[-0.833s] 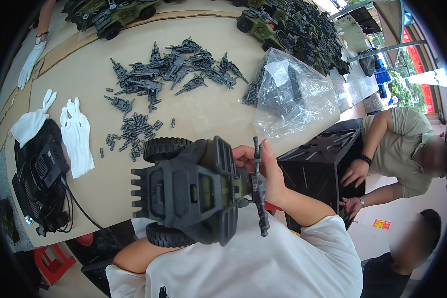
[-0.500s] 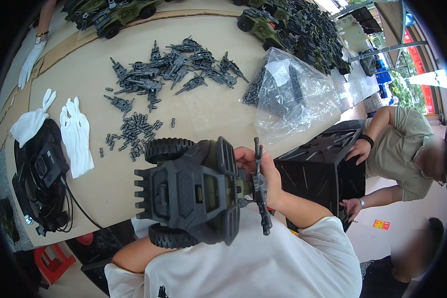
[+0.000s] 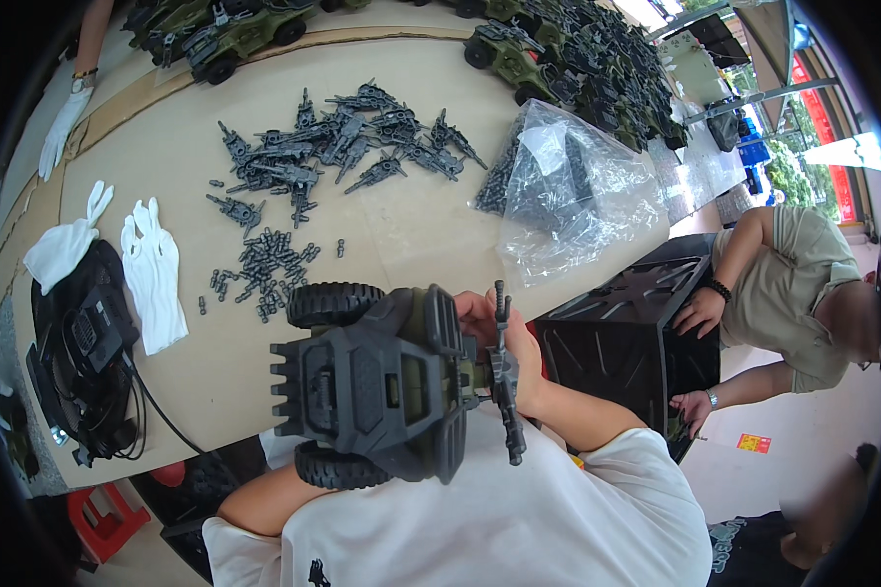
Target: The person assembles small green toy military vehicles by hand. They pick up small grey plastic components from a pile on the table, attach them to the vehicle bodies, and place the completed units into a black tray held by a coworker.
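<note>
A dark green and black toy military vehicle (image 3: 362,386) with thick wheels is held up in front of my chest. A black toy gun (image 3: 506,382) stands crosswise at its right end, seemingly joined to it by a short mount. My right hand (image 3: 521,357) has its fingers curled in behind the gun, close against the vehicle's end. My left forearm (image 3: 269,501) passes under the vehicle, and the left hand is hidden behind it. On the table beyond lie a heap of grey toy guns (image 3: 343,137) and a pile of small dark pegs (image 3: 269,264).
White gloves (image 3: 154,274) and a black mesh bag with cables (image 3: 83,347) lie at left. A clear plastic bag (image 3: 578,196) and many toy vehicles (image 3: 587,73) stand farther back. To the right, a person (image 3: 788,293) handles a black crate (image 3: 607,342). Another person's gloved hand (image 3: 61,132) rests at far left.
The toy vehicle has shifted slightly downward in view. My right hand and the gun have moved a little left. The person at right has moved the upper hand slightly on the crate.
</note>
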Tool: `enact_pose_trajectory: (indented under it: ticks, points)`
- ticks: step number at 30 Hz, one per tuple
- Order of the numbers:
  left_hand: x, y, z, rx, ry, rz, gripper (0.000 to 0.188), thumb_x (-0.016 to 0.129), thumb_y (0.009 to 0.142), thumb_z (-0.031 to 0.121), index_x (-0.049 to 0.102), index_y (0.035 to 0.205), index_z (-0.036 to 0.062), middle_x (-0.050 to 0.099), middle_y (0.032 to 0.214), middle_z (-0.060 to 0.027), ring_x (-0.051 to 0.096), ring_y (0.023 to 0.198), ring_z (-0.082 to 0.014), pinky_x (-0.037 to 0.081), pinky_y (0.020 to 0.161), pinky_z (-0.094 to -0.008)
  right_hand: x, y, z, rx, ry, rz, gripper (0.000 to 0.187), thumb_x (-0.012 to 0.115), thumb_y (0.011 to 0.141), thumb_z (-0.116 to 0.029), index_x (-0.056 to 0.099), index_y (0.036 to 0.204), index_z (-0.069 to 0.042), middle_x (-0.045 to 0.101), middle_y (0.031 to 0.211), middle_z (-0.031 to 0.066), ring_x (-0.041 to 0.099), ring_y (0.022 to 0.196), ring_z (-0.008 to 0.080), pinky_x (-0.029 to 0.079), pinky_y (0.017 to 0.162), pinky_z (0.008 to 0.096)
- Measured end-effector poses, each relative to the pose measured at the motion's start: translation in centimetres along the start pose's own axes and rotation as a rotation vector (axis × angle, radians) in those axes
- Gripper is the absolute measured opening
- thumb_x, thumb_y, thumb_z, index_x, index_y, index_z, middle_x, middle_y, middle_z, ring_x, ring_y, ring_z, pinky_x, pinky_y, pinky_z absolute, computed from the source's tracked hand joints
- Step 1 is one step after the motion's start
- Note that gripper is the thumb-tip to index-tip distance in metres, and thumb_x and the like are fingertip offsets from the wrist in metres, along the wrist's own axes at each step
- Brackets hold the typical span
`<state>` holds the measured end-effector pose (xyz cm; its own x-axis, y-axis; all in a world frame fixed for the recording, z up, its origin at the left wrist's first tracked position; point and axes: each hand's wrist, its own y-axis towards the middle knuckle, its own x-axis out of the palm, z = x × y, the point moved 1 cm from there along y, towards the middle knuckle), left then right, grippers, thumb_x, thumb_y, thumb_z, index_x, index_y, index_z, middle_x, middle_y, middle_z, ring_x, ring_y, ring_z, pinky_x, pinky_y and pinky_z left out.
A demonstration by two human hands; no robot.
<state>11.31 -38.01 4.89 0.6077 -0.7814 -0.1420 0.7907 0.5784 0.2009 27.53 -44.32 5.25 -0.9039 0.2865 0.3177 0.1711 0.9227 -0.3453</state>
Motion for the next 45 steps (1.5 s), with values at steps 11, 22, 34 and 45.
enact_pose_trajectory:
  ticks: [11, 22, 34, 45]
  points:
    - [-2.1, 2.5, -0.8, -0.308, -0.706, 0.376, 0.056, 0.069, 0.084, 0.007, 0.042, 0.133, 0.0029, 0.048, 0.131, -0.0117, 0.050, 0.117, -0.0235, 0.039, 0.104, -0.0379, -1.4, 0.1, -5.2, -0.154, -0.331, -0.276, 0.066, 0.062, 0.093, -0.042, 0.037, 0.145, -0.009, 0.048, 0.132, 0.0127, 0.050, 0.120, 0.0217, 0.041, 0.102, 0.0320]
    - [-6.0, 4.5, -1.7, -0.228, -0.377, 0.245, 0.059, 0.059, 0.095, 0.037, 0.038, 0.145, 0.0133, 0.042, 0.144, -0.0105, 0.041, 0.132, -0.0275, 0.040, 0.103, -0.0504, -15.9, -6.9, -13.2, -0.581, -0.540, 0.777, 0.063, 0.078, 0.083, -0.027, 0.050, 0.134, -0.004, 0.062, 0.111, 0.0058, 0.060, 0.096, 0.0116, 0.050, 0.080, 0.0273]
    - [-8.3, 4.1, 0.0, -0.128, -0.124, 0.430, 0.038, 0.052, 0.098, 0.025, 0.051, 0.129, 0.0028, 0.052, 0.132, -0.0158, 0.052, 0.117, -0.0315, 0.042, 0.099, -0.0455, -29.1, -3.9, -9.8, -0.149, -0.689, 1.540, 0.062, 0.072, 0.076, -0.031, 0.052, 0.126, -0.003, 0.049, 0.118, 0.0304, 0.050, 0.112, 0.0485, 0.045, 0.099, 0.0493]
    - [-9.7, 6.0, -4.5, 0.084, 0.035, 0.260, 0.039, 0.052, 0.099, 0.026, 0.050, 0.130, 0.0035, 0.052, 0.132, -0.0164, 0.051, 0.118, -0.0304, 0.041, 0.100, -0.0435, -30.3, -3.6, -8.5, -0.331, -0.593, 1.161, 0.091, 0.073, 0.082, -0.039, 0.024, 0.149, 0.001, 0.033, 0.142, 0.0329, 0.040, 0.132, 0.0470, 0.037, 0.109, 0.0444]
